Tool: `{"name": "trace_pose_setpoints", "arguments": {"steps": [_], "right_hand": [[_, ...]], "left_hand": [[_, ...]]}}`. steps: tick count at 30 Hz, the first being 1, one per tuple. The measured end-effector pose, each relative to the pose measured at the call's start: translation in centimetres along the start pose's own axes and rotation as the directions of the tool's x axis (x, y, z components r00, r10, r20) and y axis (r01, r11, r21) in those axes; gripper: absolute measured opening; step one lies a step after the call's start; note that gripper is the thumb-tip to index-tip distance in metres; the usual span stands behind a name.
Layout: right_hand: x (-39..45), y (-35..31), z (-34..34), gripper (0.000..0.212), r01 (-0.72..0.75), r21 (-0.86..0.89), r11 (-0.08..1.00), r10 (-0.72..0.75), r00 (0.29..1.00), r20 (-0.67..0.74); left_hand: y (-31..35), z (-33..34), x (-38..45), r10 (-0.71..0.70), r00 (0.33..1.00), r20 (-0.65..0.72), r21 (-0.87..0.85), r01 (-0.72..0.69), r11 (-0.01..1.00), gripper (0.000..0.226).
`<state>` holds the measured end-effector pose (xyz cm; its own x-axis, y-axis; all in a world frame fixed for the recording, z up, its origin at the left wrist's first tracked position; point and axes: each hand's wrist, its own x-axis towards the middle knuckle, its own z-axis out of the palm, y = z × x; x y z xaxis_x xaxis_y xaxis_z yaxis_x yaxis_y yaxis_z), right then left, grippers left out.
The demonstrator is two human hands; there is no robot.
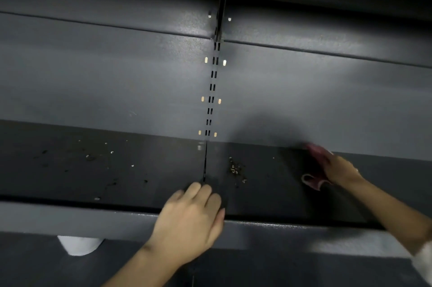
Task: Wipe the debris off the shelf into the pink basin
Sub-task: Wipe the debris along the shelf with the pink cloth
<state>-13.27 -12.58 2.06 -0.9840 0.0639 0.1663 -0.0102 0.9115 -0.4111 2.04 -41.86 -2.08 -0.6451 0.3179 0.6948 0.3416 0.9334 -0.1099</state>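
Debris (236,169) sits in a small heap on the dark shelf (268,193), just right of the seam between the two shelf panels, near the middle of our view; more of it, as scattered crumbs (98,158), lies across the left panel toward nine o'clock; we see the left hand (191,219) at six o'clock, fingers bent and knuckles up, resting on the front edge of the shelf right at the seam, and it holds nothing that we can make out; over at three o'clock the right hand (336,167) is blurred, pressing down on a pinkish-red cloth (314,181) that shows under and beside the fingers, well to the right of the heap; whether those fingers curl round the cloth or lie flat on it we cannot tell; behind the shelf rises a grey back panel (117,81), split by a slotted upright (211,99) running toward twelve o'clock; below the shelf lip, at seven o'clock, a white rounded object (79,245) peeks out.
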Motion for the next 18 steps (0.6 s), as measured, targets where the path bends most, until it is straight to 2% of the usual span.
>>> {"name": "trace_pose_setpoints", "arguments": {"steps": [2, 4, 7, 12, 16, 18], "right_hand": [[0.6, 0.5, 1.3, 0.027, -0.04, -0.034, 0.999, 0.039, 0.999, -0.03], [1.0, -0.6, 2.5, 0.024, 0.007, -0.084, 0.996, -0.013, 0.998, -0.067], [1.1, -4.0, 4.0, 0.028, 0.095, -0.154, 0.983, -0.084, 0.994, 0.075], [0.3, -9.3, 6.0, 0.033, 0.295, -0.028, 0.955, -0.288, 0.947, 0.145], [0.0, -9.5, 4.4, 0.031, 0.338, 0.168, 0.926, -0.347, 0.937, 0.025], [-0.2, -8.0, 2.8, 0.03, 0.313, 0.17, 0.934, -0.312, 0.95, -0.034]], "left_hand": [[0.2, 0.1, 0.0, -0.017, 1.0, 0.019, -0.017, 0.017, 1.0, 0.026], [0.2, 0.2, 0.1, -0.023, 0.999, 0.026, -0.022, 0.023, 0.999, 0.025], [0.3, 0.3, 0.0, -0.026, 1.0, 0.016, -0.016, 0.026, 1.0, 0.024], [0.4, 0.3, -0.1, -0.024, 1.0, 0.001, 0.015, 0.024, 1.0, 0.025], [0.2, 0.3, -0.3, -0.009, 1.0, -0.027, 0.041, 0.01, 0.999, 0.026], [0.1, 0.3, -0.3, 0.013, 0.999, -0.041, 0.049, -0.011, 0.999, 0.026]]}}
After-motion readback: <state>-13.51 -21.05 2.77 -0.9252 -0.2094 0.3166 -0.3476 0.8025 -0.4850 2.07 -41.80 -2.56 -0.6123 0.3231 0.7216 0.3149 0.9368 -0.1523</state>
